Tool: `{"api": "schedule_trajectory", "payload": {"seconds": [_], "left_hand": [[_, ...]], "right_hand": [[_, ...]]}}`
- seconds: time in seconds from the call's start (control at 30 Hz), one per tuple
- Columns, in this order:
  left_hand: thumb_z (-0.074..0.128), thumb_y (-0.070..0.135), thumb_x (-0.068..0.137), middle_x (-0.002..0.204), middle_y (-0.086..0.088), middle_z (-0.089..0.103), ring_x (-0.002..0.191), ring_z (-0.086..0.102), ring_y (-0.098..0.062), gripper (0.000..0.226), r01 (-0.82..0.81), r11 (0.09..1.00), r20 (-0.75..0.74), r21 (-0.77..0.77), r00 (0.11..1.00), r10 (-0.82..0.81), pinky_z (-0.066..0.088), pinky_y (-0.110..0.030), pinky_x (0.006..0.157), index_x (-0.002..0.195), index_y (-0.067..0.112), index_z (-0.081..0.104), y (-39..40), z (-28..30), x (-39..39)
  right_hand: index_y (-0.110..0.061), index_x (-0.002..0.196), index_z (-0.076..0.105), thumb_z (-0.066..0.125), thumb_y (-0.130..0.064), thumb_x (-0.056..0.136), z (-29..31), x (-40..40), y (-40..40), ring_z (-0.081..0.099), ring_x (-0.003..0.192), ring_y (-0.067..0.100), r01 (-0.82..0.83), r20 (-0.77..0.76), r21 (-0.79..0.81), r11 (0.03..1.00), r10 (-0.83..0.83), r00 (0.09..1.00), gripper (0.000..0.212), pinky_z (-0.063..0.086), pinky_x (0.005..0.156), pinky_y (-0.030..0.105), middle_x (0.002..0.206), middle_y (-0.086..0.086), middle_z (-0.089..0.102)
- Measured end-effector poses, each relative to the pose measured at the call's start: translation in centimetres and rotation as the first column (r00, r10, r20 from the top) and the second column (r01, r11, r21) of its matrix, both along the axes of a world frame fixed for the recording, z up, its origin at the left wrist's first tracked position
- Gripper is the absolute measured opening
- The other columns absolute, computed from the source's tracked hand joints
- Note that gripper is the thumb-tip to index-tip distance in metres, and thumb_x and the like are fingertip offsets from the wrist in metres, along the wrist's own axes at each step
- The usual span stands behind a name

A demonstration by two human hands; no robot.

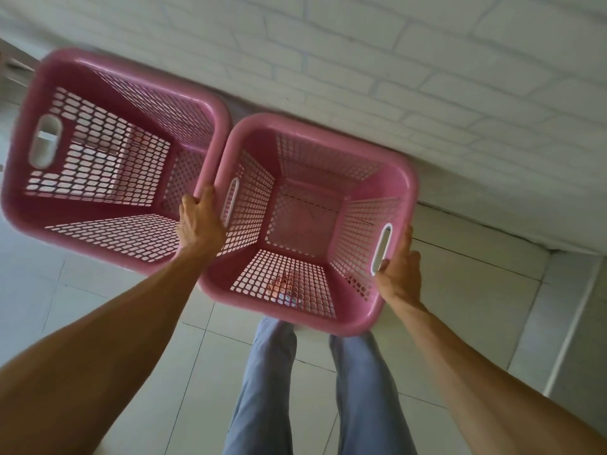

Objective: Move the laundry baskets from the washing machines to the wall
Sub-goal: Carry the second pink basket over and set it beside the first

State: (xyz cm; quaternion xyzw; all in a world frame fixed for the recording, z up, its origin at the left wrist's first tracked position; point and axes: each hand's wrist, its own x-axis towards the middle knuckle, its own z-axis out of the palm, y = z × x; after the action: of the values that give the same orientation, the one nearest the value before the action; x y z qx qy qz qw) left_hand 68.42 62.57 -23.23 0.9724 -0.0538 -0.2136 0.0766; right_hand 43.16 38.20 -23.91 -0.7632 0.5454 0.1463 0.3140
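Observation:
Two empty pink perforated laundry baskets sit side by side against the white brick wall (427,60). The left basket (29,205) is larger in view and tilted. The right basket (404,178) is in front of my legs. My left hand (200,221) grips the rims where the two baskets meet; I cannot tell which rim it holds. My right hand (399,270) is closed on the right basket's right handle slot, a fingertip showing through the opening.
Pale floor tiles (460,307) run up to the wall base. A white raised edge or frame (571,323) stands at the right. My legs in blue trousers (262,389) are just below the right basket.

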Motion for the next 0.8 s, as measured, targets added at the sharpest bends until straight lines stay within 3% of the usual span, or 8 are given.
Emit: {"api": "schedule_trajectory", "payload": {"seconds": [0.13, 0.27, 0.37, 0.47, 0.6, 0.73, 0.8], "left_hand": [[0.067, -0.005, 0.077, 0.105, -0.015, 0.047, 0.087, 0.051, -0.031, 0.083, -0.003, 1.0, 0.022, -0.014, 1.0, 0.004, 0.056, -0.053, 0.067, 0.14, 0.036, 0.03, -0.3, -0.3, -0.1], [0.067, -0.004, 0.075, 0.112, -0.016, 0.049, 0.097, 0.057, -0.036, 0.067, -0.014, 0.999, -0.027, -0.038, 1.0, 0.013, 0.057, -0.054, 0.069, 0.132, 0.025, 0.043, -0.9, 1.2, -0.8], [0.058, -0.004, 0.078, 0.113, -0.013, 0.052, 0.091, 0.061, -0.033, 0.064, 0.025, 0.993, -0.077, -0.114, 0.996, -0.034, 0.06, -0.05, 0.068, 0.135, 0.022, 0.047, -1.6, 3.2, -2.4], [0.053, -0.003, 0.076, 0.119, -0.013, 0.056, 0.099, 0.062, -0.036, 0.058, 0.067, 0.976, -0.118, -0.209, 0.989, -0.093, 0.059, -0.05, 0.075, 0.129, 0.019, 0.056, -2.8, 6.0, -4.9], [0.059, -0.001, 0.08, 0.123, -0.015, 0.055, 0.11, 0.055, -0.033, 0.046, 0.244, 0.918, -0.126, -0.312, 0.947, -0.295, 0.055, -0.049, 0.087, 0.123, 0.015, 0.061, -3.6, 12.2, -8.6], [0.055, -0.003, 0.083, 0.114, -0.016, 0.056, 0.098, 0.056, -0.032, 0.042, 0.391, 0.849, -0.103, -0.356, 0.887, -0.451, 0.057, -0.047, 0.079, 0.119, 0.016, 0.065, -4.6, 18.2, -12.3], [0.052, -0.002, 0.082, 0.101, -0.016, 0.061, 0.086, 0.06, -0.032, 0.031, 0.499, 0.79, -0.074, -0.356, 0.828, -0.556, 0.059, -0.043, 0.068, 0.104, 0.012, 0.069, -5.1, 19.9, -13.8]], "right_hand": [[-0.04, 0.159, -0.007, 0.053, -0.013, 0.101, -0.1, 0.6, -0.6, 0.065, 0.057, 0.025, -0.091, -0.029, 0.038, 0.995, 0.092, 0.995, 0.087, 0.051, 0.039, 0.03, 0.101, 0.02, 0.057], [-0.034, 0.159, -0.012, 0.05, -0.008, 0.102, 0.8, 1.0, -0.5, 0.064, 0.049, 0.02, -0.163, -0.093, 0.105, 0.981, 0.173, 0.981, 0.088, 0.045, 0.033, 0.022, 0.085, 0.013, 0.061], [-0.028, 0.157, 0.006, 0.052, -0.002, 0.1, 2.1, 0.7, 0.2, 0.066, 0.051, 0.016, -0.179, -0.146, 0.198, 0.964, 0.21, 0.967, 0.078, 0.047, 0.032, 0.019, 0.083, 0.009, 0.06], [-0.02, 0.147, 0.03, 0.056, -0.002, 0.097, 5.1, 0.6, 1.0, 0.072, 0.064, 0.02, -0.16, -0.147, 0.228, 0.96, 0.196, 0.969, 0.059, 0.062, 0.05, 0.033, 0.093, 0.01, 0.063], [-0.019, 0.145, 0.037, 0.065, -0.012, 0.095, 12.6, -0.1, 3.7, 0.073, 0.082, 0.024, -0.099, -0.061, 0.214, 0.972, 0.114, 0.992, 0.058, 0.064, 0.069, 0.038, 0.111, 0.01, 0.065], [-0.016, 0.136, 0.044, 0.067, -0.016, 0.094, 18.9, -2.5, 6.5, 0.071, 0.081, 0.021, 0.005, 0.002, 0.17, 0.985, -0.005, 1.0, 0.049, 0.064, 0.069, 0.036, 0.106, 0.008, 0.065], [-0.016, 0.137, 0.044, 0.068, -0.019, 0.094, 20.8, -4.1, 7.9, 0.07, 0.088, 0.019, 0.03, -0.002, 0.145, 0.989, -0.03, 1.0, 0.05, 0.062, 0.077, 0.033, 0.111, 0.006, 0.064]]}}
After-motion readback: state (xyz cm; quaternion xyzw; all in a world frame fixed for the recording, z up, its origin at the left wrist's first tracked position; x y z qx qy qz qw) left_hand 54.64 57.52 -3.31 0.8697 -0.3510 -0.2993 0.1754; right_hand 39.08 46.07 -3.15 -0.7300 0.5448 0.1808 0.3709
